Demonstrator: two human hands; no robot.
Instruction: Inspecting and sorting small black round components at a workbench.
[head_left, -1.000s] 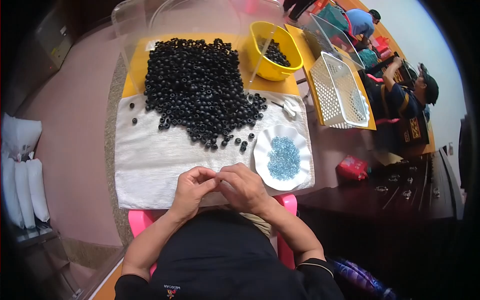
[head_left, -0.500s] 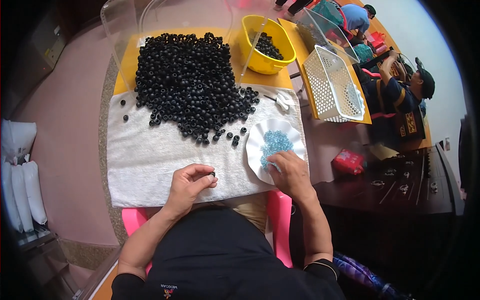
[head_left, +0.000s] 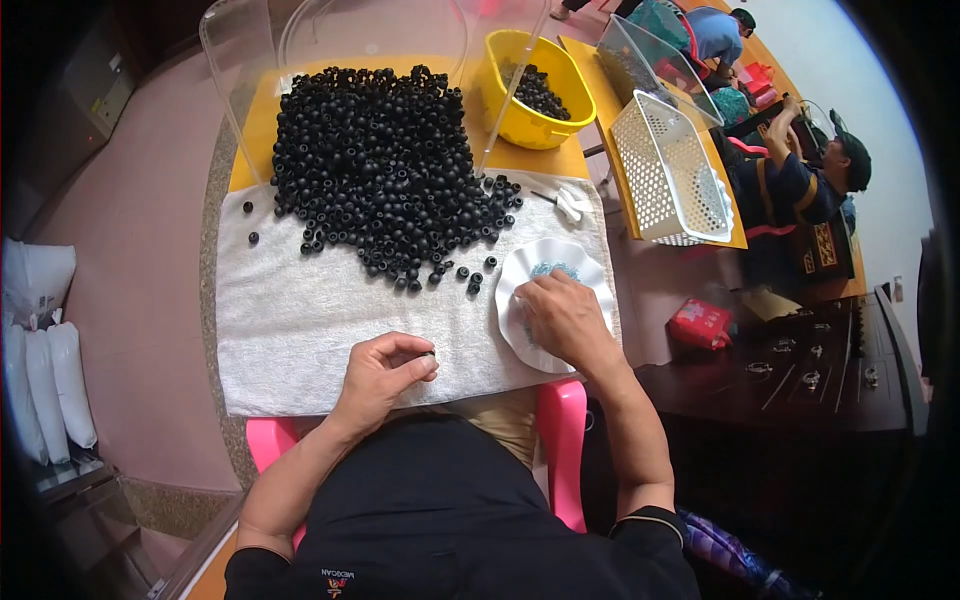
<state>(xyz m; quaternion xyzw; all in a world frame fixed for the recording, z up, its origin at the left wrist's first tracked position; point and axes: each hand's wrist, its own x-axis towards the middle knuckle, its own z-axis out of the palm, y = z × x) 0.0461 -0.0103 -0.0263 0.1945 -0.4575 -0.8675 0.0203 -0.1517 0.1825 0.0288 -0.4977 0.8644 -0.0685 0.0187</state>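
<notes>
My left hand (head_left: 388,373) is over the front of the white towel, thumb and fingertips pinched on a small black round piece (head_left: 428,353), mostly covered by the fingers. At the right, my right hand (head_left: 566,318) is above a white scalloped dish (head_left: 508,300) of small clear blue beads (head_left: 556,270). Its fingers are bent down and drawn together into the dish; the fingertips are turned away, so what they pinch is hidden. Beyond both hands, a large heap of black round hollow pieces (head_left: 380,160) spills out of a clear bin onto the towel.
A yellow tub (head_left: 500,125) with more black pieces stands behind the dish. White clips (head_left: 572,205) lie on the towel (head_left: 290,330) beyond the dish. Right of the table are a white perforated basket (head_left: 655,150) and people working. White sacks (head_left: 60,380) stand at far left.
My right hand has shifted left and farther over the dish, covering more of the blue beads. The left hand keeps its pinch on the black piece, nearly still.
</notes>
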